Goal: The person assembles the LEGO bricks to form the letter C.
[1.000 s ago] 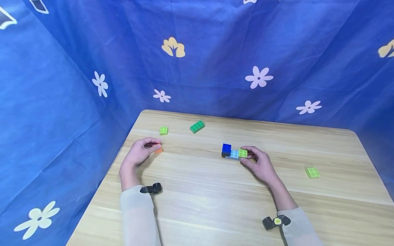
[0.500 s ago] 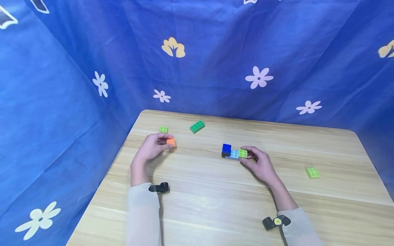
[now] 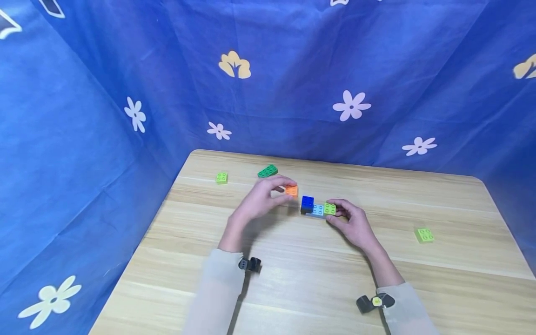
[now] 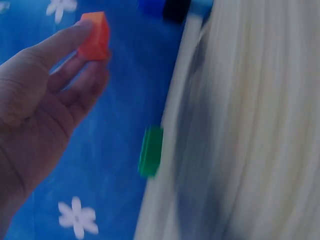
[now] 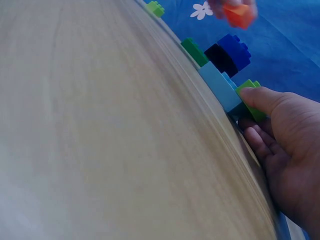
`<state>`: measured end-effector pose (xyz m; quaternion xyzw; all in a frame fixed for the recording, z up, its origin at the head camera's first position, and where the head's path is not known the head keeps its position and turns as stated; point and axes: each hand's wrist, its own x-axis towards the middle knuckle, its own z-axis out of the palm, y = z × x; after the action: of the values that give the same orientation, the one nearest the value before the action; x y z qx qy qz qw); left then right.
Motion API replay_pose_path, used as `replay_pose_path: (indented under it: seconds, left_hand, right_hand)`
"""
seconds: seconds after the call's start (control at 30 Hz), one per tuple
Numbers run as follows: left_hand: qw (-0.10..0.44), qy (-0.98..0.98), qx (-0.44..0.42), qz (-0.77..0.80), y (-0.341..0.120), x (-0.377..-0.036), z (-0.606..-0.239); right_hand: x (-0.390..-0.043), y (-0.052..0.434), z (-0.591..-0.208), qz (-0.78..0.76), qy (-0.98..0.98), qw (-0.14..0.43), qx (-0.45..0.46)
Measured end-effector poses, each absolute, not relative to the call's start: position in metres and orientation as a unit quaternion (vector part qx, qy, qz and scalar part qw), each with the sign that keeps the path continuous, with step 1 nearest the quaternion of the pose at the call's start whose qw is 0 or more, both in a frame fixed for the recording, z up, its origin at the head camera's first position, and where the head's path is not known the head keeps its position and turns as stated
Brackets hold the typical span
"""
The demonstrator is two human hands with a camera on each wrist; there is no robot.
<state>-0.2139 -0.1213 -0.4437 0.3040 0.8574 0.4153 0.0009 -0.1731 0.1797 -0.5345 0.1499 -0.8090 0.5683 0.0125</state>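
Observation:
An orange toy brick is pinched between the thumb and fingers of my left hand, raised above the table just left of a small brick assembly. That assembly has a light blue brick at its base, a black brick with a dark blue brick on top at its left end, and a lime green brick at its right end. My right hand grips the lime green end with thumb and fingers. In the left wrist view the orange brick sits at the fingertips.
A dark green brick lies behind my left hand, partly covered by it. One small lime brick rests at the back left, another lime brick to the right. A blue flowered cloth hangs behind the wooden table.
My left hand has carried the orange brick rightward from the table's left side to beside the assembly. My right hand and the assembly have stayed in place.

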Motion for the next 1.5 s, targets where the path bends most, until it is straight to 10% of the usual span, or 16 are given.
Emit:
replay_pose_path:
  seconds: [1.5]
  left_hand:
    - [0.021, 0.846, 0.307, 0.436, -0.079, -0.208, -0.468]
  right_hand:
    - [-0.174, 0.179, -0.535, 0.567, -0.809, 0.012, 0.154]
